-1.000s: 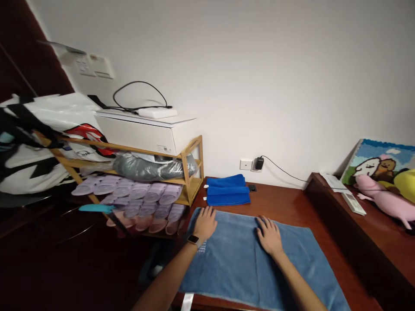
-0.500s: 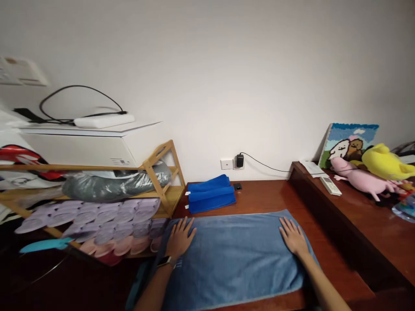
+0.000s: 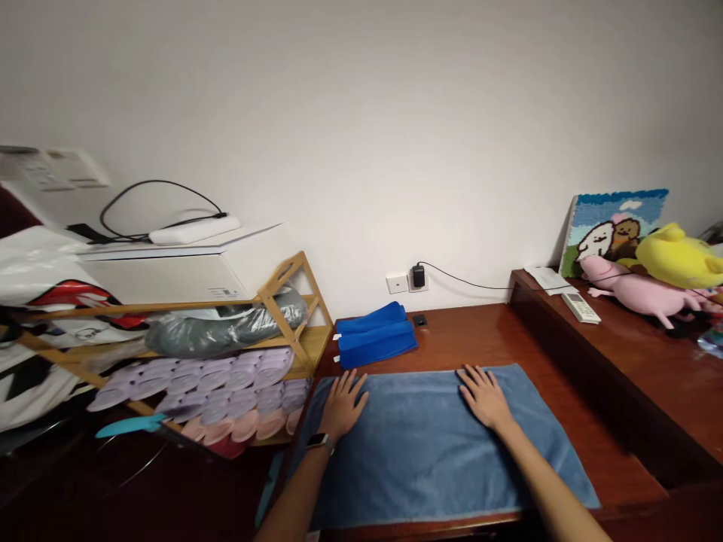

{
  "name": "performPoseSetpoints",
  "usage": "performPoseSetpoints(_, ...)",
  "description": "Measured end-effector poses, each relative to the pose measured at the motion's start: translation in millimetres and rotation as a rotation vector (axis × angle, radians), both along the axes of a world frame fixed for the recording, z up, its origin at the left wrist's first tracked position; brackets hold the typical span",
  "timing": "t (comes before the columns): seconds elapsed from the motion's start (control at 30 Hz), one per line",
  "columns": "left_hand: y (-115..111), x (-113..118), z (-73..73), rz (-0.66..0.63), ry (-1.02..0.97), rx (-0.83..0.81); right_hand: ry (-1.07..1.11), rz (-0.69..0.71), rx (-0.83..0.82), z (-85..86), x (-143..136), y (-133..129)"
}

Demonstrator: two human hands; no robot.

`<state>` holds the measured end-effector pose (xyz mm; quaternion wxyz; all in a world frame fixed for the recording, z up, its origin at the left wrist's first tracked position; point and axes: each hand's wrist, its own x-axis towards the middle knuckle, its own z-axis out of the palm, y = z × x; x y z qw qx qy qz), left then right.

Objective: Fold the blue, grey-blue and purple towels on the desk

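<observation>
A blue-grey towel (image 3: 418, 452) lies spread on the brown wooden desk (image 3: 468, 331). Flat on its upper left part rests my left hand (image 3: 343, 406), fingers spread, with a watch (image 3: 319, 441) on the wrist. My right hand (image 3: 484, 397) presses on the towel's upper right area, fingers also apart. Slight wrinkles show between the hands and toward the lower right corner. Beyond the towel's far edge, two bright blue folded cloths (image 3: 377, 342) with white tags lie overlapping.
At left stands a wooden rack (image 3: 291, 320) with purple and pink slippers (image 3: 226, 384) and a white box (image 3: 163, 275) on top. A charger (image 3: 418, 275) is plugged into the wall. The raised right ledge bears a remote (image 3: 581, 307), plush toys (image 3: 638, 286) and a dog picture (image 3: 615, 233).
My right hand has slid left across the towel, away from its right edge. The towel's right side now lies flatter and spreads farther right. The camera view has shifted slightly.
</observation>
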<state>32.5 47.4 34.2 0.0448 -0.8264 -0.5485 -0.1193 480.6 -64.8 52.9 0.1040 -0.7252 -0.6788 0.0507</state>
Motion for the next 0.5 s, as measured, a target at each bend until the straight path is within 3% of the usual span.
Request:
performPoseSetpoints(0.07, 2.0, -8.6, -3.7, 0.089, 0.03, -0.038, 0.019, 0.022, -0.062, -7.1, -5.4, 7.9)
performPoseSetpoints(0.13, 5.0, -29.1, -9.9, 0.192, 0.046, -0.079, 0.009, -0.032, -0.087, -15.6, 6.6, 8.3)
performPoseSetpoints(0.3, 8.5, -75.9, -23.1, 0.261, 0.042, -0.103, -0.075, -0.201, -0.096, -32.9, 73.5, -10.2)
performPoseSetpoints(0.4, 7.3, -74.5, -24.6, 0.267, 0.041, -0.076, -0.112, -0.245, -0.119, -35.9, 92.1, -15.4)
performPoseSetpoints(0.5, 4.1, -64.0, -23.4, 0.269, 0.03, -0.07, -0.146, -0.293, -0.151, -36.4, 87.0, -15.9)
